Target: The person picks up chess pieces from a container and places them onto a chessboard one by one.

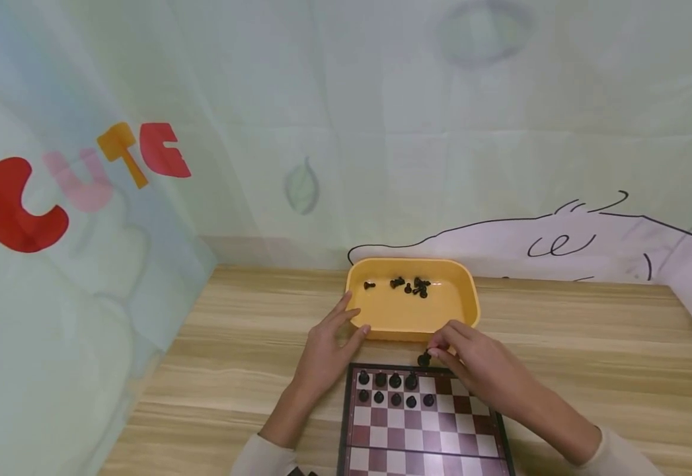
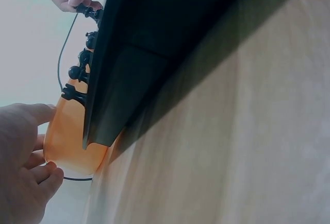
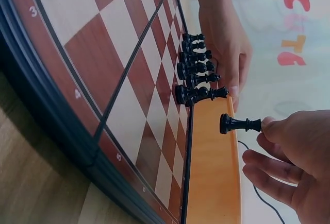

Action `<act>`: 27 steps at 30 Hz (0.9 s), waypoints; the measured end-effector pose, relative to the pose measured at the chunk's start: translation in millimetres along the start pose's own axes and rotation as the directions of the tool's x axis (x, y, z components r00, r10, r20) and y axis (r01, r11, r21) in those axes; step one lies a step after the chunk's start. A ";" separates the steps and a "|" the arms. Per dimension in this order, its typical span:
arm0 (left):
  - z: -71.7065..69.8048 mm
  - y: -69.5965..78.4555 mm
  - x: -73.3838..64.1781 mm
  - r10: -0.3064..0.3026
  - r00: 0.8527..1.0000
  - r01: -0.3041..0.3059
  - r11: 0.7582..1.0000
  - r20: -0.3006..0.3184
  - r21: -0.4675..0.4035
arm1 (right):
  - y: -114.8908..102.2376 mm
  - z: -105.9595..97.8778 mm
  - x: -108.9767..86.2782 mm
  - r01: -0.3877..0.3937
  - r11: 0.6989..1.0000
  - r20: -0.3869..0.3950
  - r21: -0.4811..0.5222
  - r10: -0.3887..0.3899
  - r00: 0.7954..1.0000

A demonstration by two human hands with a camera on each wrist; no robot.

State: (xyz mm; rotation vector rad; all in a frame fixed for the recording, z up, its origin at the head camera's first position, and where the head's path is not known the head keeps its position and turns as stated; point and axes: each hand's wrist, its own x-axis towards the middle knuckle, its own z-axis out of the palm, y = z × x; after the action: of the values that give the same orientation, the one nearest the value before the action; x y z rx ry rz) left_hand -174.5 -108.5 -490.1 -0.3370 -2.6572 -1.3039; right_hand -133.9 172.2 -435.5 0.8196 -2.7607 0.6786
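My right hand [image 1: 470,357] pinches a black chess piece [image 3: 240,124] by its top, between thumb and fingertips. The piece hangs upright over the far edge of the chessboard [image 1: 396,420], its tip hidden by the fingers. On the board's far left part, several black pieces [image 1: 395,380] stand in the back row, with several black pawns [image 1: 396,399] in the row before them. My left hand [image 1: 324,350] rests at the near left corner of the yellow tub [image 1: 411,334], fingers spread along its rim. Inside the tub lie several loose black pieces [image 1: 408,288].
The wooden table [image 1: 250,330] carries the board and, just beyond it, the tub. A pale printed curtain [image 1: 381,165] hangs behind the table and along the left side. A fold line runs across the middle of the board.
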 end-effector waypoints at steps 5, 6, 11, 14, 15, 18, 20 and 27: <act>-0.6 1.3 0.4 -0.004 1.000 0.004 1.000 -0.004 0.010 | 0.6 1.9 -2.8 0.036 0.999 -0.016 -0.011 -0.036 0.999; -0.9 1.7 0.4 -0.005 1.000 0.006 1.000 -0.005 0.012 | 0.8 2.2 -3.1 0.039 0.999 -0.013 -0.012 -0.039 0.999; -1.0 2.9 -0.1 -0.015 1.000 0.015 1.000 0.002 0.017 | 1.4 2.9 -5.6 0.047 0.999 0.011 -0.024 -0.047 0.999; -0.4 2.1 -0.4 -0.013 1.000 0.013 1.000 0.000 0.018 | 2.1 3.5 -6.8 0.079 0.996 0.010 -0.028 -0.079 0.997; -0.2 1.5 -0.3 -0.011 1.000 0.011 1.000 -0.001 0.016 | 2.4 3.8 -7.0 0.095 0.995 0.004 -0.029 -0.095 0.995; -0.1 0.0 -0.3 -0.004 1.000 0.004 1.000 -0.007 0.011 | 2.1 4.2 -7.0 0.125 0.992 -0.008 -0.035 -0.125 0.992; -0.3 -0.6 0.1 -0.001 1.000 0.001 1.000 -0.008 0.006 | 0.9 3.9 -6.8 0.122 0.992 0.000 -0.039 -0.122 0.993; -0.2 1.1 0.1 -0.007 1.000 0.007 1.000 -0.007 0.000 | -3.3 0.6 -7.6 0.043 0.999 0.086 -0.028 -0.040 0.995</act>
State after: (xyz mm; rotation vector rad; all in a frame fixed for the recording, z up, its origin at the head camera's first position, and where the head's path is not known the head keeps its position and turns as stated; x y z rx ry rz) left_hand -174.3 -108.0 -489.1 -0.3234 -2.6548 -1.3050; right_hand -125.8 173.0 -437.0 0.9179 -2.8132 0.6063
